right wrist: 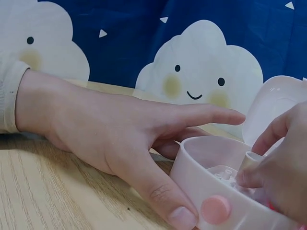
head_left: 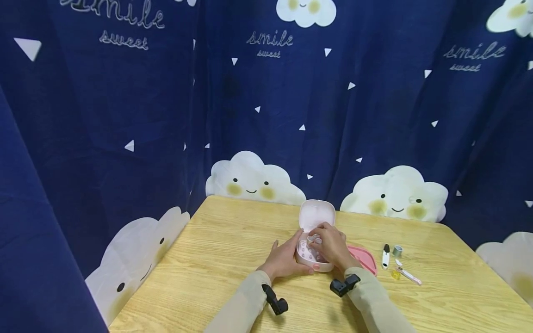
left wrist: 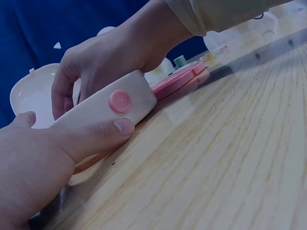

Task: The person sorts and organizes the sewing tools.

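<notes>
A pale pink sewing box [head_left: 310, 264] stands on the wooden table with its hinged lid [head_left: 317, 215] raised at the back. My left hand [head_left: 284, 262] grips the box from its left side, the thumb along the front wall beside a round pink button [right wrist: 216, 209]. Over the opening, my right hand [head_left: 333, 245] reaches in from the right. Between its thumb and fingers it pinches a small white cylinder, seemingly a spool [right wrist: 253, 159]. Small upright pegs [right wrist: 225, 173] show on the box's floor. The right hand hides part of the interior.
Right of the box lies a pink tray [head_left: 366, 260], partly behind the right arm. Farther right are a white tool with a black tip [head_left: 386, 256], a grey-green thread spool [head_left: 397, 250], a yellow spool [head_left: 395, 274] and a thin white-and-pink tool [head_left: 410, 276]. A blue curtain [head_left: 266, 129] hangs behind.
</notes>
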A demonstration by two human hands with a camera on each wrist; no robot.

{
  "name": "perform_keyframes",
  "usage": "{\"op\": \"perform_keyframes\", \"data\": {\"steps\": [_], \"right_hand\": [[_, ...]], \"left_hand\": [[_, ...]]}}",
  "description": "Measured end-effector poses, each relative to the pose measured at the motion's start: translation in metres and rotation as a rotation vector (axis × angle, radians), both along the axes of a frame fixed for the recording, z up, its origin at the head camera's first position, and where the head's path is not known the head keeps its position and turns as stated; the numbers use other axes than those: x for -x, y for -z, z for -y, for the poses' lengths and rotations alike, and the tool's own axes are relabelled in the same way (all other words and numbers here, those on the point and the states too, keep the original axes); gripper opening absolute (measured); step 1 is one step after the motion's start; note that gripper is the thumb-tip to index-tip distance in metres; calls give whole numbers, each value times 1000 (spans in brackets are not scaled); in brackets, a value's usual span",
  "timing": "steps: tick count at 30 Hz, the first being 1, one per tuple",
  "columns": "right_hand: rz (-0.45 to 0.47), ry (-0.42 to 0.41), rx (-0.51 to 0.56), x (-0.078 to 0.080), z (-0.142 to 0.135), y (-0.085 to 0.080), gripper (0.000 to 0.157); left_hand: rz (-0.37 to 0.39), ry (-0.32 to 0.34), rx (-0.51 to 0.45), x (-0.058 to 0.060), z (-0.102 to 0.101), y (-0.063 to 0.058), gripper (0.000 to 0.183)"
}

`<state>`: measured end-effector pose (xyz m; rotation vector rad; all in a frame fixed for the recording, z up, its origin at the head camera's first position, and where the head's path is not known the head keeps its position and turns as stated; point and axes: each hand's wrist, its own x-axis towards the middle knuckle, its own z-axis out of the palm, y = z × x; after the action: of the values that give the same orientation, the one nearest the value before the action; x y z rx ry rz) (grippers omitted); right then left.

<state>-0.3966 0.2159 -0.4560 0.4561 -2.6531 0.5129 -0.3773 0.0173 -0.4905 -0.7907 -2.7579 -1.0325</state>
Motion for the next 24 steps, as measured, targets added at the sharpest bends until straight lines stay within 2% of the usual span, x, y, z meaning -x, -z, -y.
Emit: {"op": "perform_keyframes", "data": {"steps": [5, 14, 24], "right_hand": [[-6, -1, -7, 0, -1, 1, 23], [36, 4, -17, 2, 0, 1, 25], [20, 7, -44, 3, -1, 3, 28]], "left_hand": [[3, -2, -4, 0, 0, 0, 127], [-2, 3, -11, -2, 0, -1, 127], [15, -1, 5, -1, -1, 0, 125]]}}
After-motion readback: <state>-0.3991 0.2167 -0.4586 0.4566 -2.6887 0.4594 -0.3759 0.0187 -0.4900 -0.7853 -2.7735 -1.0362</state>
